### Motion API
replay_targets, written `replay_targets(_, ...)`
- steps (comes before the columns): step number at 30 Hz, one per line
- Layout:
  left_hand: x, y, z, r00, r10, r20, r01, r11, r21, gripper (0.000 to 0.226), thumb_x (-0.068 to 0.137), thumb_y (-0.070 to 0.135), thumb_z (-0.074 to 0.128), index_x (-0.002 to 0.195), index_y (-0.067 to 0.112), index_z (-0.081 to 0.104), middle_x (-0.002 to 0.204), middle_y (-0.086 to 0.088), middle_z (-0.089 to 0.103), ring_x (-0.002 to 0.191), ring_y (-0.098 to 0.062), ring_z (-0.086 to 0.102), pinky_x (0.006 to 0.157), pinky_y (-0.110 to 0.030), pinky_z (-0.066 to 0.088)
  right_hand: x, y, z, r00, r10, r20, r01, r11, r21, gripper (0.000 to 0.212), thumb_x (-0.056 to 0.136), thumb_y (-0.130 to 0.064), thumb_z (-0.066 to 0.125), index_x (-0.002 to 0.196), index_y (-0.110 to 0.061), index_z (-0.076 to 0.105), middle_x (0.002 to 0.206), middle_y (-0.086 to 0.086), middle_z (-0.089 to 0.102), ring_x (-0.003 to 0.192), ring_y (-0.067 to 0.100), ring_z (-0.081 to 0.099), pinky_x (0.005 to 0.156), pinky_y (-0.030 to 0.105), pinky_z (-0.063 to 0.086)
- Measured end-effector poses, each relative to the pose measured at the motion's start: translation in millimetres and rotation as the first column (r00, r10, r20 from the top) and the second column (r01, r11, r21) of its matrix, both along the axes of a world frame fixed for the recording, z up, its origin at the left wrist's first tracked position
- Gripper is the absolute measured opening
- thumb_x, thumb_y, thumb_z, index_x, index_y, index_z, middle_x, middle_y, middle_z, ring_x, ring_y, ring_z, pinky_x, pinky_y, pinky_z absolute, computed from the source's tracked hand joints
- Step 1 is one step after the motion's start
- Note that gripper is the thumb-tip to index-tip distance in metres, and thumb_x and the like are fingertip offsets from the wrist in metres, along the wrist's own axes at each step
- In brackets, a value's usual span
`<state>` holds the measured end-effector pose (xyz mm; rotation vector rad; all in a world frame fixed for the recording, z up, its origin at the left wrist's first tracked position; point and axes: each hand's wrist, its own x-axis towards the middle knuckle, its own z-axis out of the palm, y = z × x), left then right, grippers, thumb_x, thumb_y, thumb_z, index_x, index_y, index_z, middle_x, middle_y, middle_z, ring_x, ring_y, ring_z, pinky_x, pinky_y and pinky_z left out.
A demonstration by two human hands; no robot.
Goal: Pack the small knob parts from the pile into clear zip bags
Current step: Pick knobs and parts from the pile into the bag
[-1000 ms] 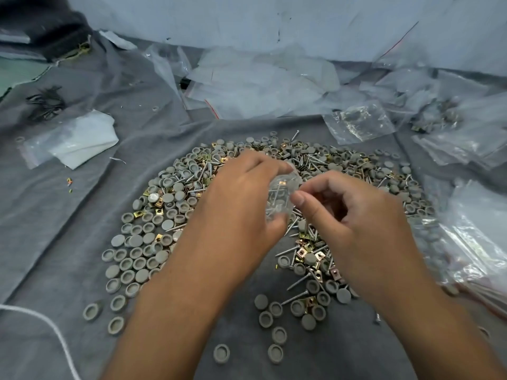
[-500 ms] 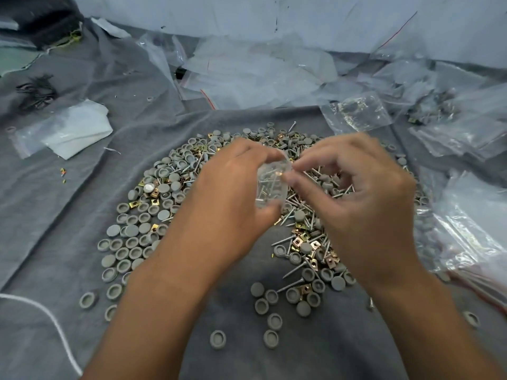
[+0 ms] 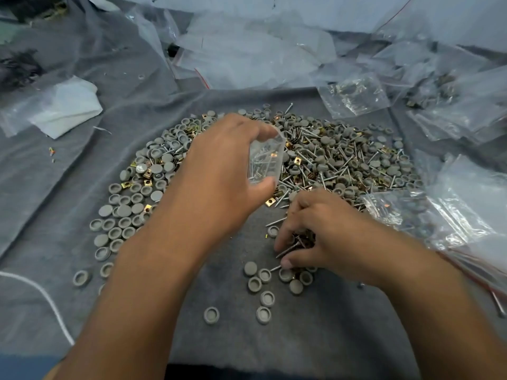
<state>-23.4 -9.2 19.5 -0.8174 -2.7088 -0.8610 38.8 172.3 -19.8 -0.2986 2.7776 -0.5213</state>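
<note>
Left hand (image 3: 222, 171) is holding a small clear zip bag (image 3: 264, 160) of screws above the pile (image 3: 329, 157), grip closed on it. Right hand (image 3: 326, 237) is reaching palm-down, fingers curling around loose screws (image 3: 288, 249).

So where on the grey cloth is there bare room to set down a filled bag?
Bare grey cloth lies near the viewer, below the loose grey round caps, between the forearms. The pile of caps, screws and brass clips is crowded; clear zip bags crowd the right.

Grey round knob caps (image 3: 124, 211), brass-yellow square clips (image 3: 297, 161) and silver screws (image 3: 345, 157) lie heaped on a grey cloth (image 3: 68, 187); clear bags (image 3: 354, 96) carry red zip strips.
</note>
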Motion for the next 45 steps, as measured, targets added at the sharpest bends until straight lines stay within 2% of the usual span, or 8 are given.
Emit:
replay_targets(9, 1, 0, 0, 1.000, 0.001, 0.002, -0.001, 1.000, 0.018, 0.055, 0.080, 0.031, 0.079, 0.131, 0.031, 0.059, 0.102, 0.022, 0.043, 0.090, 0.004, 0.037, 0.084, -0.012, 0.027, 7, -2, 1, 0.999, 0.036, -0.003, -0.036, 0.999, 0.038, 0.019, 0.090, -0.050, 0.069, 0.108, -0.046, 0.069, 0.102, -0.024, 0.048, 0.105, 0.003, 0.043, 0.102, 0.035, 0.039)
replay_targets(21, -1, 0, -1, 1.000, -0.021, -0.002, 0.021, 1.000, 0.023, 0.053, 0.082, 0.029, 0.078, 0.132, 0.029, 0.059, 0.102, 0.021, 0.045, 0.089, 0.004, 0.037, 0.075, -0.007, 0.032, 10, -24, 5, 0.993, 0.087, -0.080, -0.067, 0.973, 0.223, 0.013, 0.096, -0.050, 0.060, 0.094, -0.040, 0.051, 0.101, -0.019, 0.042, 0.097, 0.005, 0.032, 0.085, 0.026, 0.032)
replay_targets(26, 0, -1, -1, 1.000, -0.015, 0.001, 0.015, 1.000, 0.007, 0.054, 0.083, 0.030, 0.077, 0.134, 0.028, 0.058, 0.110, 0.019, 0.049, 0.091, 0.002, 0.039, 0.080, -0.010, 0.029, 13, -30, -4, 0.972, 0.145, -0.183, -0.079, 0.942, 0.325, 0.017, 0.105, -0.041, 0.042, 0.118, -0.030, 0.048, 0.118, -0.007, 0.045, 0.111, 0.015, 0.037, 0.091, 0.027, 0.031)
replay_targets(33, 0, -1, -2, 1.000, -0.015, 0.010, 0.015, 1.000, 0.020, 0.053, 0.084, 0.031, 0.076, 0.133, 0.030, 0.058, 0.104, 0.021, 0.043, 0.090, 0.005, 0.036, 0.079, -0.009, 0.028, 10, -18, -4, 0.983, 0.154, -0.105, -0.129, 0.969, 0.213, 0.003, 0.104, -0.043, 0.048, 0.102, -0.042, 0.050, 0.111, -0.015, 0.038, 0.103, 0.005, 0.026, 0.087, 0.021, 0.028)
replay_targets(36, 0, -1, -3, 1.000, -0.017, 0.020, 0.016, 0.999, 0.032, 0.053, 0.082, 0.032, 0.076, 0.131, 0.032, 0.058, 0.100, 0.025, 0.041, 0.090, 0.002, 0.037, 0.076, -0.011, 0.030, 9, -2, 8, 0.999, -0.009, -0.042, 0.003, 0.991, -0.135, 0.016, 0.099, -0.052, 0.040, 0.095, -0.042, 0.053, 0.101, -0.023, 0.049, 0.101, -0.003, 0.041, 0.085, 0.023, 0.038)
replay_targets(39, 0, 1, -4, 1.000, -0.019, 0.017, 0.019, 0.999, 0.030, 0.053, 0.079, 0.033, 0.077, 0.129, 0.032, 0.058, 0.101, 0.026, 0.043, 0.090, 0.000, 0.039, 0.074, -0.011, 0.032, 11, 7, 25, 0.953, -0.240, -0.183, 0.112, 0.845, -0.523, 0.018, 0.103, -0.048, 0.046, 0.097, -0.040, 0.061, 0.091, -0.016, 0.064, 0.084, 0.006, 0.060, 0.067, 0.015, 0.045)
replay_targets(43, -1, 4, -8, 0.999, -0.040, -0.016, 0.040, 0.999, -0.012, 0.052, 0.081, 0.032, 0.079, 0.129, 0.030, 0.059, 0.115, 0.019, 0.051, 0.091, 0.000, 0.038, 0.086, -0.017, 0.030, 10, -6, 31, 0.730, -0.296, -0.617, 0.055, 0.924, -0.378, 0.007, 0.098, -0.026, 0.065, 0.102, -0.027, 0.071, 0.088, -0.022, 0.061, 0.080, -0.004, 0.058, 0.074, 0.005, 0.040)
replay_targets(45, -1, 6, -10, 0.998, -0.056, -0.029, 0.056, 0.998, -0.011, 0.052, 0.079, 0.030, 0.079, 0.128, 0.028, 0.061, 0.118, 0.015, 0.055, 0.091, -0.001, 0.037, 0.086, -0.018, 0.031, 9, -13, 29, 0.648, -0.247, -0.720, 0.065, 0.960, -0.272, 0.007, 0.095, -0.017, 0.072, 0.101, -0.016, 0.075, 0.093, -0.010, 0.067, 0.081, -0.003, 0.059, 0.079, 0.009, 0.045)
